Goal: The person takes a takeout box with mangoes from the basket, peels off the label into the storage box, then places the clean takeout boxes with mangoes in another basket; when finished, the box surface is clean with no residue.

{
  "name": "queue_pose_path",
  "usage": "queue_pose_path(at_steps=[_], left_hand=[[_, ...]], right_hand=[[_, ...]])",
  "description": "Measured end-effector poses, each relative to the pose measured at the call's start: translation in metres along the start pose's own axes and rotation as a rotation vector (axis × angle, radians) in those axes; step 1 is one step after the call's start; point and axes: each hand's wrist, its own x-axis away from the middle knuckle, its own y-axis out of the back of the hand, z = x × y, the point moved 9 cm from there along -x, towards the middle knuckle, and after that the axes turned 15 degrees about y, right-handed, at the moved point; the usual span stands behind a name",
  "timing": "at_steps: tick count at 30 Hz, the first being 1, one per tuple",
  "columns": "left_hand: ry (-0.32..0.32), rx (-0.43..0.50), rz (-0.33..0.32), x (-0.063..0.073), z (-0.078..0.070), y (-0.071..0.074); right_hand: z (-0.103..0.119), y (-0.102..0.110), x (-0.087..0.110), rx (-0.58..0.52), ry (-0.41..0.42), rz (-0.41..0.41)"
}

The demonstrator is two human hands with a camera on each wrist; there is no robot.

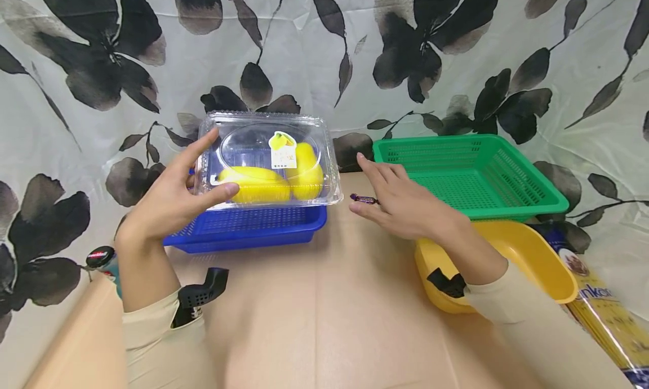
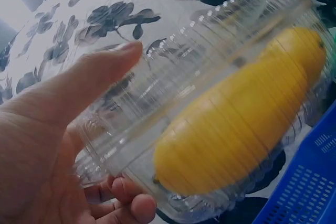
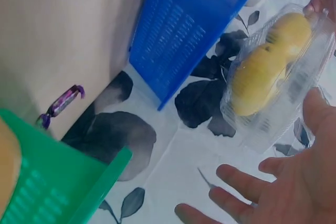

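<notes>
My left hand (image 1: 164, 200) grips the left end of a clear plastic clamshell box (image 1: 243, 144), thumb along the near side and fingers on the far side. Inside lie two yellow mangoes (image 1: 256, 184), one lengthwise and the other at the right end beneath a printed label (image 1: 283, 151). The box is tilted and raised over the blue basket (image 1: 248, 231), hiding much of it. To the right of the box is my right hand (image 1: 405, 203), fingers extended and holding nothing. In the right wrist view, its spread fingers (image 3: 241, 182) point toward the box.
A small purple-wrapped candy (image 1: 363, 199) appears beside my right hand. Farther right stand a green basket (image 1: 550, 195) and a yellow basin (image 1: 517, 240), partly under my right forearm. A pasta packet (image 1: 603, 316) lies at the right edge; a dark-capped bottle (image 1: 101, 258) is at left.
</notes>
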Motion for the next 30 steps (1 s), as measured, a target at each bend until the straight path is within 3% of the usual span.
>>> queue_pose_path(at_steps=[7,12,16,21,25,30], left_hand=[[0.010,-0.017,0.107,0.004,-0.008,-0.017],[-0.056,0.132,0.277,0.008,-0.013,-0.040],[-0.101,0.157,0.361,0.011,-0.014,-0.057],[-0.128,0.159,0.394,0.017,-0.014,-0.070],[-0.137,0.142,0.442,0.030,-0.015,-0.082],[-0.200,0.117,0.488,0.048,-0.020,-0.092]], right_hand=[[-0.003,0.002,0.019,-0.096,0.042,0.001],[0.000,0.001,0.029,-0.185,0.108,-0.016],[0.002,0.001,0.039,-0.256,0.135,-0.037],[0.005,0.006,0.054,-0.256,0.115,-0.032],[0.006,0.007,0.070,-0.270,0.096,-0.022],[0.008,0.005,0.095,-0.320,0.064,-0.026]])
